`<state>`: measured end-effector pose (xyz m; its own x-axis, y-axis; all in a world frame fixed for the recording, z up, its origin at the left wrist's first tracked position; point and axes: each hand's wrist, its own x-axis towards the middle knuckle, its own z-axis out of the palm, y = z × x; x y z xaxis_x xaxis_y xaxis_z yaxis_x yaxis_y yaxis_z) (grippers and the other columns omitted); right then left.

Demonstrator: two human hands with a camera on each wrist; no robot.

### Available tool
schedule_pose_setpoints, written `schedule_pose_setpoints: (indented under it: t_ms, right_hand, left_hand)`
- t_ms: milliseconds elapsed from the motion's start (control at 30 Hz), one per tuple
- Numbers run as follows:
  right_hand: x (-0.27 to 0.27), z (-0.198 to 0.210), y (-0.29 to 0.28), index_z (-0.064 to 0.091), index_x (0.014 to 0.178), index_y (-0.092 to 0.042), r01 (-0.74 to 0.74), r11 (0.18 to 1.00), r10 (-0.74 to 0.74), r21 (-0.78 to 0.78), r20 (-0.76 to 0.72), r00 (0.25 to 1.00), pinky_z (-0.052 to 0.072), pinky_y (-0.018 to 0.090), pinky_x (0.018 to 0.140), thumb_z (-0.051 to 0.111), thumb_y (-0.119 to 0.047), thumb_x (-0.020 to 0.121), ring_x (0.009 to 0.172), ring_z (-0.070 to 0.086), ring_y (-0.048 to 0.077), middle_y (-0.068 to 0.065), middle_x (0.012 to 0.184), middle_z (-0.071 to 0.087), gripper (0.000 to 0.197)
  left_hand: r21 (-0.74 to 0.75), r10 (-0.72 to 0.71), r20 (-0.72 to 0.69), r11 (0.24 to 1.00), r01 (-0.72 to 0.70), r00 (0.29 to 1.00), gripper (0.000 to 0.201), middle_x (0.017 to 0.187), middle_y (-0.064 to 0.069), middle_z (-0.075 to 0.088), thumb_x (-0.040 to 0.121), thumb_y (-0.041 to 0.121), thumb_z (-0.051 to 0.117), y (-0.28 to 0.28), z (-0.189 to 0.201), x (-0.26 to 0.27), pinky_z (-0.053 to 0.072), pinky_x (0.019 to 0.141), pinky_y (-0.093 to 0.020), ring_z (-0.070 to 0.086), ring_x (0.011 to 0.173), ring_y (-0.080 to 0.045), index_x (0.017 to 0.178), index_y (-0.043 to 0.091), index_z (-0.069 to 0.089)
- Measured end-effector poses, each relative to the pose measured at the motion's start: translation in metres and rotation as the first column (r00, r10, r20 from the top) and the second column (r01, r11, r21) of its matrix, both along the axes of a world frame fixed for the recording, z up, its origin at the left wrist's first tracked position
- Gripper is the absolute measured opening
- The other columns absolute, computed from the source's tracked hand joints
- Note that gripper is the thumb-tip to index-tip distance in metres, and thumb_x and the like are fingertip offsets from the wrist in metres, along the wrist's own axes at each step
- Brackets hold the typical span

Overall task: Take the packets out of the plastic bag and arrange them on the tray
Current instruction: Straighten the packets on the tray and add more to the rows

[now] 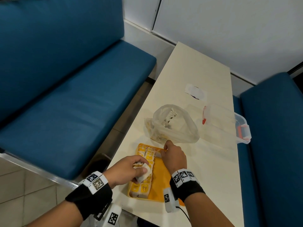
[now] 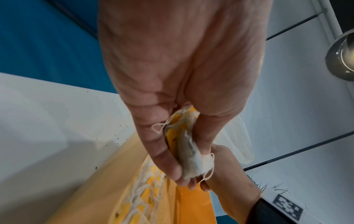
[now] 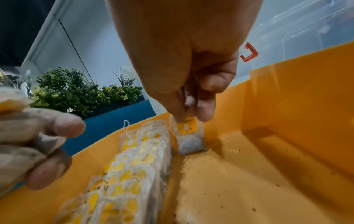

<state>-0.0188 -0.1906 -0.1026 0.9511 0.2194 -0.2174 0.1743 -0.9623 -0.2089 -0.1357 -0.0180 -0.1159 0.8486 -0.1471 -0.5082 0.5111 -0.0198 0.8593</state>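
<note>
A yellow tray lies at the table's near edge with rows of tea-bag packets with yellow tags along its left side. My left hand grips a bunch of packets above the tray's left rows. My right hand pinches one packet by its top and stands it upright on the tray floor at the far end, beside the row. The clear plastic bag lies just beyond the tray, mouth open, with more packets inside.
A clear lidded box with orange clips stands right of the bag. A small white wrapper lies farther back. Blue benches flank the cream table. The tray's right half is bare.
</note>
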Motion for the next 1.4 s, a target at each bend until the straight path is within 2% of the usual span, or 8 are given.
schedule_pose_setpoints:
  t_ms: [167,267,367,567,767,1000,1233,1400]
  right_hand:
    - [-0.010,0.012,-0.004,0.063,0.097,-0.025,0.031,0.959,-0.017,0.283,-0.051,0.999,0.055,0.035,0.071,0.066,-0.032,0.088,0.079,0.064,0.017,-0.005,0.081,0.067,0.011]
    - [-0.027,0.026,-0.006,0.070,0.084,-0.023,0.122,0.829,0.005,0.546,-0.225,0.974,0.054,0.031,0.059,0.073,-0.028,0.086,0.066,0.068,0.015,-0.003,0.076,0.070,0.006]
    - [-0.042,0.037,-0.008,0.071,0.086,-0.009,0.269,0.689,0.067,0.673,-0.429,0.901,0.042,0.028,0.048,0.075,-0.017,0.086,0.061,0.068,0.022,0.011,0.077,0.069,0.009]
    - [-0.050,0.033,-0.012,0.068,0.093,-0.005,0.317,0.653,0.061,0.688,-0.464,0.884,0.041,0.029,0.045,0.075,-0.004,0.084,0.059,0.066,0.022,0.012,0.073,0.063,0.011]
    - [-0.053,0.036,-0.018,0.066,0.102,-0.017,0.348,0.562,0.049,0.751,-0.450,0.892,0.039,0.031,0.048,0.064,0.003,0.086,0.060,0.067,0.024,0.013,0.078,0.057,0.026]
    - [-0.056,0.036,-0.026,0.072,0.112,-0.019,0.325,0.461,0.196,0.826,-0.452,0.870,0.042,0.032,0.052,0.049,0.018,0.087,0.071,0.066,0.028,0.011,0.089,0.060,0.050]
    - [-0.057,0.033,-0.025,0.073,0.094,-0.007,0.283,0.476,0.202,0.833,-0.416,0.887,0.039,0.034,0.053,0.075,-0.001,0.079,0.066,0.059,0.014,0.000,0.087,0.070,0.017]
    - [-0.054,0.033,-0.026,0.071,0.080,-0.008,0.218,0.440,0.184,0.871,-0.325,0.927,0.044,0.018,0.058,0.081,-0.011,0.072,0.072,0.058,0.015,0.007,0.091,0.069,0.014]
  left_hand:
    - [-0.165,0.108,-0.054,0.980,-0.115,0.993,0.015,0.118,-0.009,0.069,0.098,0.016,0.067,0.000,0.004,0.002,0.061,0.074,-0.035,0.073,0.092,-0.026,0.112,0.017,0.072]
    - [-0.233,0.150,-0.058,0.959,-0.159,0.987,0.018,0.109,-0.014,0.072,0.096,0.014,0.069,0.001,0.004,0.004,0.062,0.077,-0.040,0.073,0.088,-0.025,0.113,0.013,0.071]
    - [-0.230,0.159,-0.032,0.959,-0.163,0.987,0.021,0.110,-0.018,0.073,0.094,0.014,0.072,0.000,0.003,0.008,0.062,0.080,-0.044,0.074,0.089,-0.026,0.114,0.012,0.071]
    - [-0.289,0.167,-0.020,0.943,-0.166,0.986,0.023,0.102,-0.013,0.074,0.089,0.016,0.077,-0.005,0.005,0.010,0.057,0.072,-0.032,0.072,0.085,-0.019,0.112,0.015,0.072]
    - [-0.450,0.265,-0.112,0.846,-0.287,0.958,0.032,0.117,-0.016,0.073,0.087,0.005,0.075,-0.004,0.004,0.012,0.059,0.076,-0.037,0.073,0.097,-0.029,0.118,0.007,0.068]
    - [-0.478,0.298,-0.186,0.805,-0.351,0.936,0.026,0.109,-0.017,0.073,0.088,0.003,0.074,-0.007,0.006,0.013,0.059,0.071,-0.036,0.072,0.093,-0.029,0.113,0.010,0.069]
    - [-0.477,0.210,-0.207,0.831,-0.286,0.956,0.029,0.092,-0.017,0.072,0.088,0.006,0.075,-0.010,0.009,0.013,0.058,0.061,-0.028,0.070,0.080,-0.025,0.116,0.008,0.065]
    - [-0.476,0.232,-0.222,0.822,-0.313,0.947,0.022,0.095,-0.019,0.074,0.095,0.009,0.067,-0.010,0.009,0.015,0.061,0.065,-0.029,0.073,0.081,-0.027,0.117,0.006,0.064]
